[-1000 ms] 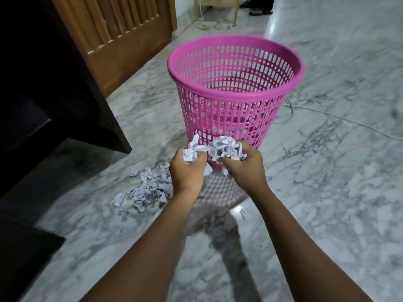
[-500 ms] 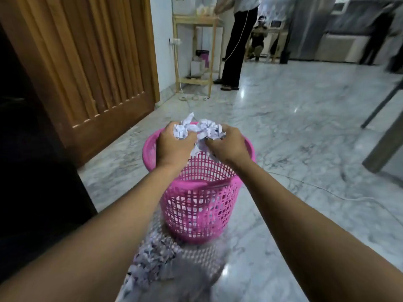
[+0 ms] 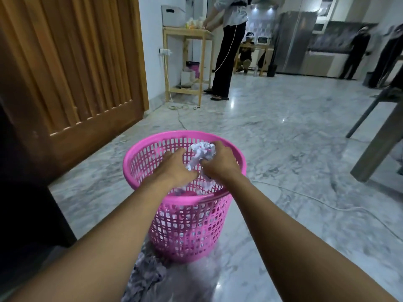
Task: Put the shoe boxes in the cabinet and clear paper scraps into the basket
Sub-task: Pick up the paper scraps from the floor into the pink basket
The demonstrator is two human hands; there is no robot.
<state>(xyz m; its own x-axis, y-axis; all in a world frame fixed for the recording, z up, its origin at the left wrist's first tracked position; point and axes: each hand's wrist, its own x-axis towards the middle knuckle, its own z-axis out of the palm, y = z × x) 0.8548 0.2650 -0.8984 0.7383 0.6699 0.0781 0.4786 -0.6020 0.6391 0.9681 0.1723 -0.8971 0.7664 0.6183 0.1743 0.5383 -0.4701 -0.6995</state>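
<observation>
A pink plastic mesh basket (image 3: 189, 225) stands on the marble floor in front of me. Both my hands are over its mouth. My right hand (image 3: 220, 163) is closed around a wad of crumpled white paper scraps (image 3: 201, 152). My left hand (image 3: 176, 166) is just left of the wad, fingers pointing down into the basket; whether it still holds paper is unclear. Some white scraps show inside the basket (image 3: 205, 185). A blurred pile of paper scraps (image 3: 146, 277) lies on the floor at the basket's near left foot. No shoe boxes are in view.
A dark cabinet side (image 3: 24, 203) fills the left edge, with a slatted wooden door (image 3: 72, 68) behind it. A cable (image 3: 305, 195) runs across the floor right of the basket. A table leg (image 3: 377, 147) stands at right. People stand at a wooden shelf (image 3: 187, 62) and further back.
My hands carried the paper wad up from the floor to over the basket and now lower it into the mouth. The camera tilted up, so the room beyond came into view.
</observation>
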